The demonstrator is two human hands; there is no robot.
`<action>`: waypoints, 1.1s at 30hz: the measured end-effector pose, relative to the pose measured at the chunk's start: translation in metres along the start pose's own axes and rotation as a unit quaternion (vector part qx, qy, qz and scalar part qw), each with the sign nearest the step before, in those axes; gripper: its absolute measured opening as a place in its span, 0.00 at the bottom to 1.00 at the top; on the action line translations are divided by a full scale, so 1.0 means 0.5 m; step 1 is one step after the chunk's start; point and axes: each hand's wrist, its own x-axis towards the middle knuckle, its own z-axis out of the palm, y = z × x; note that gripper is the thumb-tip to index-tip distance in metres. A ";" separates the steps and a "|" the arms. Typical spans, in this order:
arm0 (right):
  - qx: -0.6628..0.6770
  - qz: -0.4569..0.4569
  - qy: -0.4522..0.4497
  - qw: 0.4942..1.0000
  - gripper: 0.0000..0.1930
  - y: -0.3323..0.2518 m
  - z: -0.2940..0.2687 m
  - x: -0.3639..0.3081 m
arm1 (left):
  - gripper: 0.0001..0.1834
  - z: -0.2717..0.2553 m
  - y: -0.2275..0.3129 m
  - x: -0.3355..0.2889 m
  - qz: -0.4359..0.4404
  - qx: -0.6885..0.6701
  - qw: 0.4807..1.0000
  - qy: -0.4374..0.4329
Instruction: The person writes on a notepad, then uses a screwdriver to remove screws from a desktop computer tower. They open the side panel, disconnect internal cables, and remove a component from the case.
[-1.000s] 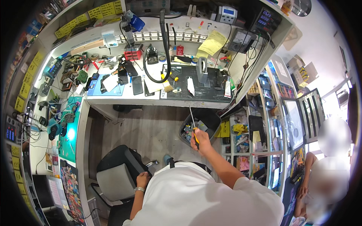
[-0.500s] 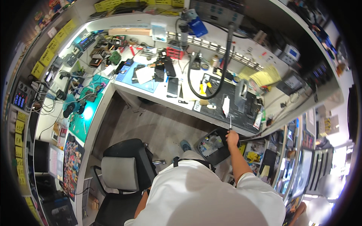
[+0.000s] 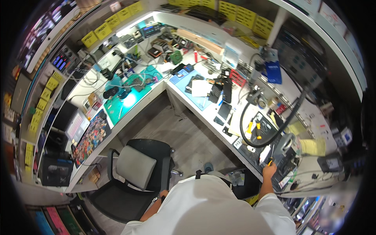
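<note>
My right hand (image 3: 269, 169) reaches over the front edge of the right-hand bench and is closed around a screwdriver (image 3: 270, 161) with a yellow-orange part showing. The tool's thin shaft points at a white packet or tube (image 3: 264, 154) on a black work mat (image 3: 250, 153). Low at my left side, my left hand (image 3: 163, 193) is beside the black office chair (image 3: 152, 152). Its fingers are too small and partly hidden to read. Yellow-handled tools (image 3: 258, 131) lie on the mat farther back.
A thick black hose (image 3: 270, 141) loops over the mat. Phones (image 3: 224, 111) and a blue mat (image 3: 188, 92) lie farther left. On the left bench are a lit green mat (image 3: 137, 94), a microscope (image 3: 113, 89) and a laptop (image 3: 78, 123). A bin (image 3: 244, 182) stands below the right bench.
My view has turned left, so the benches appear shifted right and down. My right hand with the screwdriver has come over the mat, closer to the white packet. The left hand now shows.
</note>
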 end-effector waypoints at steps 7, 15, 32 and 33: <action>0.007 0.007 0.033 0.999 0.27 -0.009 0.004 -0.014 | 0.21 -0.009 0.044 -0.026 -0.049 -0.009 0.999 -0.008; 0.033 0.037 0.058 0.997 0.24 0.009 -0.001 -0.005 | 0.25 -0.004 0.058 -0.004 0.037 0.005 0.999 -0.035; 0.023 0.045 0.034 0.998 0.23 -0.006 -0.004 -0.020 | 0.11 -0.059 0.130 -0.030 0.055 -0.086 0.985 0.141; 0.025 0.058 0.039 0.997 0.23 -0.009 -0.005 -0.016 | 0.12 -0.060 0.128 -0.025 0.041 -0.080 0.989 0.119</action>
